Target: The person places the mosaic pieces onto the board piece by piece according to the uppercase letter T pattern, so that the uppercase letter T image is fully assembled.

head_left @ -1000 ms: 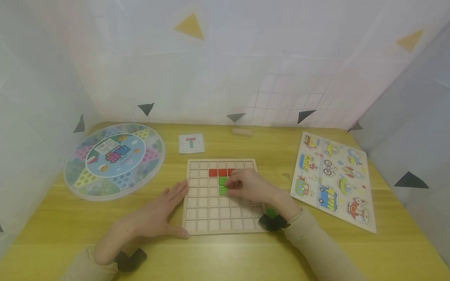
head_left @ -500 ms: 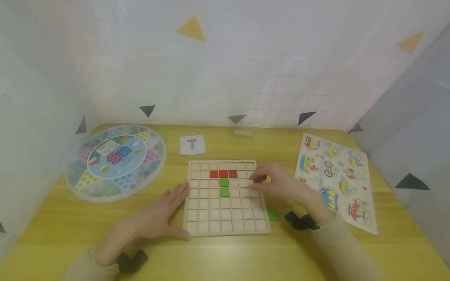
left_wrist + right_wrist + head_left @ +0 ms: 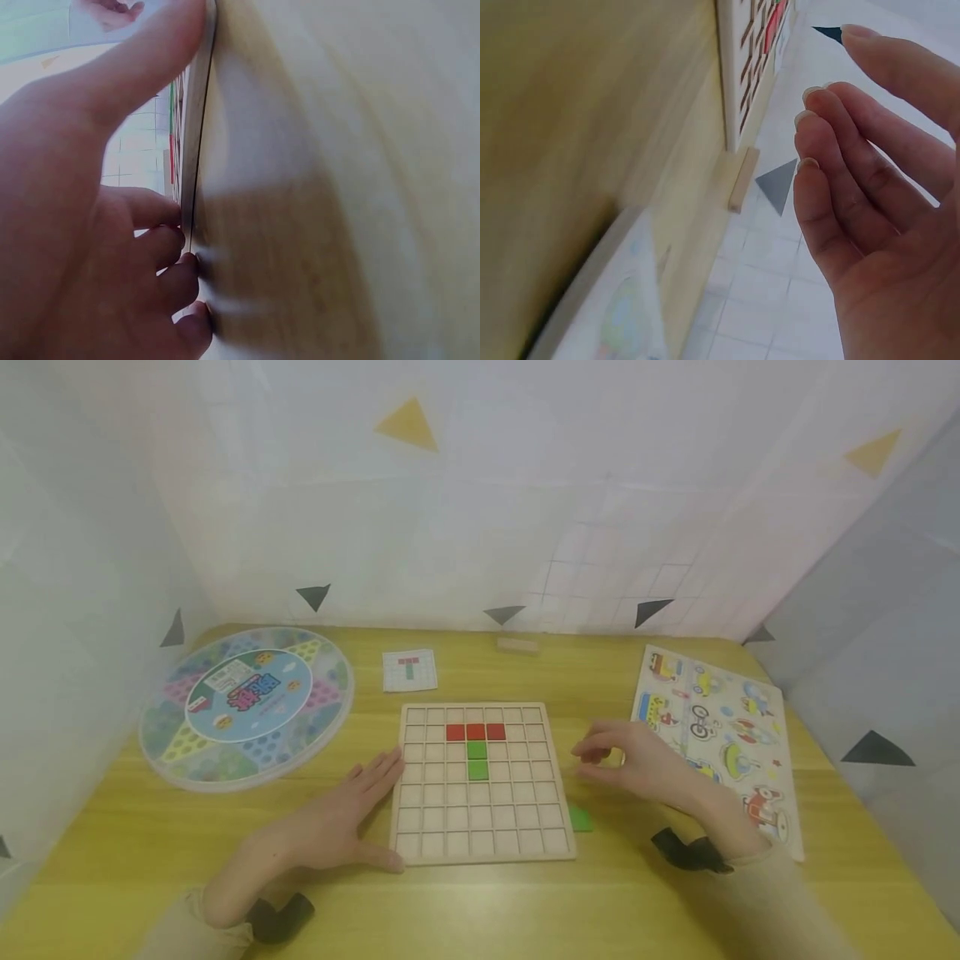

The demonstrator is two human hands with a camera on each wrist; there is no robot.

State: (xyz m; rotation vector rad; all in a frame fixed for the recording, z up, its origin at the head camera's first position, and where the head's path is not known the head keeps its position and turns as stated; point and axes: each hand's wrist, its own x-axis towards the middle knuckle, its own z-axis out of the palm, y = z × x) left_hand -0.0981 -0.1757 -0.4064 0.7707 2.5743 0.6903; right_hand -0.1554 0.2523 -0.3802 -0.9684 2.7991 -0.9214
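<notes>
A wooden grid board (image 3: 435,818) lies flat on the table. Three red tiles (image 3: 476,732) sit side by side in one row of it, with two green tiles (image 3: 477,760) running down below the middle one. My left hand (image 3: 330,827) touches the board's left edge with extended fingers, its thumb at the near corner. To the right of the board my right hand (image 3: 637,764) hovers, fingers loosely bent and nothing between thumb and fingertips, as the right wrist view confirms. Beside the board's right edge lies another green piece (image 3: 581,819).
At the left is a round Chinese checkers box (image 3: 247,706). A small pattern card (image 3: 409,671) and a wooden block (image 3: 517,645) lie behind the board. On the right rests a picture puzzle board (image 3: 720,735), partly under my right forearm.
My right hand has drawn back from the green tiles, moving right, off the board, uncovering the third red tile. My left hand has stayed at the board's edge.
</notes>
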